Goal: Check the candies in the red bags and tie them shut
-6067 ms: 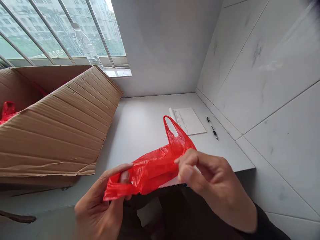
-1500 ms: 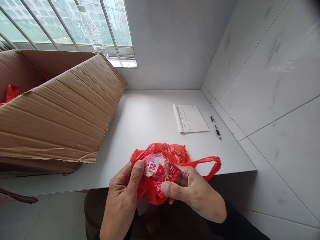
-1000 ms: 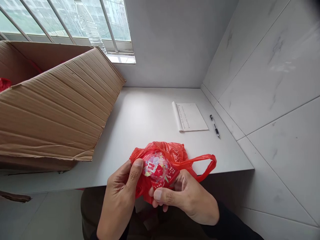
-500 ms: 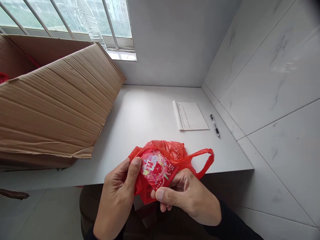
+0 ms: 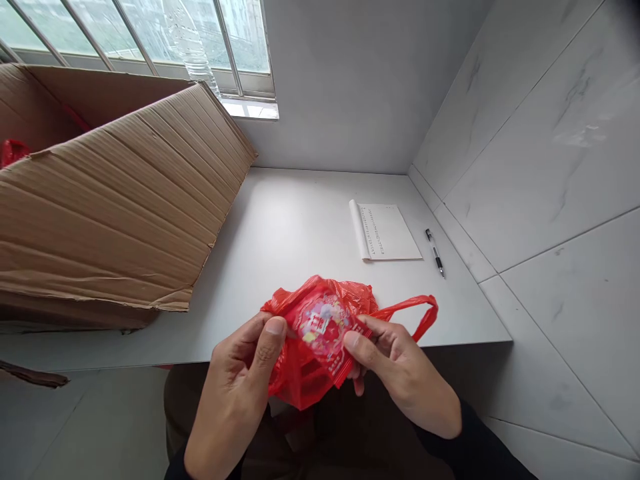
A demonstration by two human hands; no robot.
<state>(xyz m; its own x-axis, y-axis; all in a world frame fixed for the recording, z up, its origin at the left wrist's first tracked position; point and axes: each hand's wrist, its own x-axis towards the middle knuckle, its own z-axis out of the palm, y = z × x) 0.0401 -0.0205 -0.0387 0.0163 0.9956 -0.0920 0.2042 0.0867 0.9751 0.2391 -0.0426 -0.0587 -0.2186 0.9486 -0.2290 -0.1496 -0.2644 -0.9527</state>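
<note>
Both hands hold a crumpled red plastic bag [image 5: 345, 303] just in front of the white table's near edge [image 5: 460, 337]. Through the thin plastic shows a small red packet [image 5: 321, 327] with a floral print and a white label. My left hand [image 5: 245, 373] pinches the bag's left side with thumb and fingers. Fingers of my right hand [image 5: 400, 370] are closed on the packet's right edge through the plastic. One bag handle [image 5: 417, 312] loops out to the right over the table.
A large open cardboard box [image 5: 115, 220] lies tilted on the table's left, with something red [image 5: 11, 151] inside. A notepad [image 5: 385, 231] and a pen [image 5: 435, 252] lie near the tiled right wall. A clear water bottle [image 5: 193, 50] stands on the windowsill.
The flat bag held stretched between the hands is now bunched around the printed packet. In the last half second my right fingers shifted up onto the packet's right edge.
</note>
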